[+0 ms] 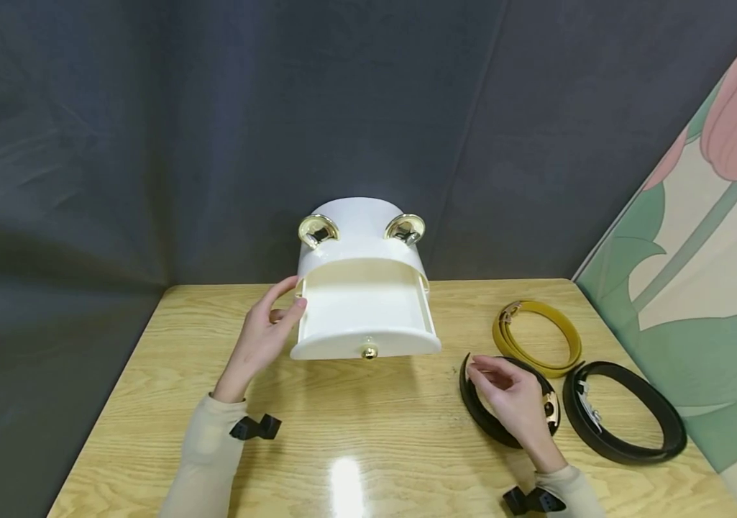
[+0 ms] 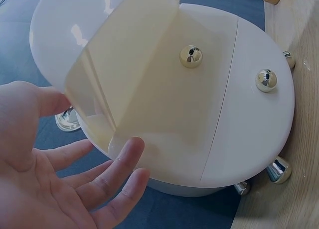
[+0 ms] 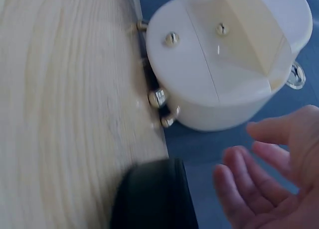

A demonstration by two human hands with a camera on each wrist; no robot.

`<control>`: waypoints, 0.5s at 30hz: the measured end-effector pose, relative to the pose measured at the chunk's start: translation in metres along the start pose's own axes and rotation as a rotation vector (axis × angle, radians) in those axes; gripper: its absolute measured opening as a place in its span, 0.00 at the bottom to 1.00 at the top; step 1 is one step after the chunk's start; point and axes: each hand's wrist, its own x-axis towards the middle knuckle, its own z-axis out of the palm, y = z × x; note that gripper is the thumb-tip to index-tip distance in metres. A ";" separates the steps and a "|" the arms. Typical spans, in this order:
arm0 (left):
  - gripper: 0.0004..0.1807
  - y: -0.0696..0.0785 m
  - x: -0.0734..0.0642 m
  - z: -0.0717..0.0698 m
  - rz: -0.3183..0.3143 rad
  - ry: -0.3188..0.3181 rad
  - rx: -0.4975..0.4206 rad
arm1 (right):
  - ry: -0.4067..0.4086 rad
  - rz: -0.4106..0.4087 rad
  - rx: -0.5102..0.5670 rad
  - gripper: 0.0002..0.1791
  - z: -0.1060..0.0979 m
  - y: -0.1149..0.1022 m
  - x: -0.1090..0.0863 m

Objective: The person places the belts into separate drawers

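A glossy white rounded box (image 1: 362, 230) with two gold-rimmed round ornaments (image 1: 319, 230) stands at the back of the table. Its white drawer (image 1: 364, 298) is pulled out and shows a bare inside; a gold knob (image 1: 369, 352) sits on the drawer front. My left hand (image 1: 261, 334) is at the drawer's left side, fingers spread; in the left wrist view thumb and fingertips lie close against the box, though contact is hard to tell. Over a coiled black belt (image 1: 490, 424) with a gold buckle hovers my right hand (image 1: 513, 396), fingers loosely bent, holding nothing.
A coiled yellow belt (image 1: 570, 334) and a second black belt (image 1: 666, 424) with a silver buckle lie on the right of the wooden table (image 1: 342, 417). Behind hangs a dark curtain (image 1: 368, 108). A tulip-patterned panel (image 1: 717, 288) borders the right edge.
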 end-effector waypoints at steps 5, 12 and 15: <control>0.31 0.000 -0.001 0.000 -0.001 0.004 0.015 | -0.040 0.073 -0.150 0.16 -0.011 0.005 0.004; 0.31 0.001 -0.001 -0.001 0.012 -0.002 0.018 | -0.194 0.190 -0.245 0.27 -0.014 0.011 0.008; 0.31 0.000 -0.001 -0.001 0.007 -0.005 0.023 | -0.219 0.207 -0.261 0.30 -0.010 0.014 0.008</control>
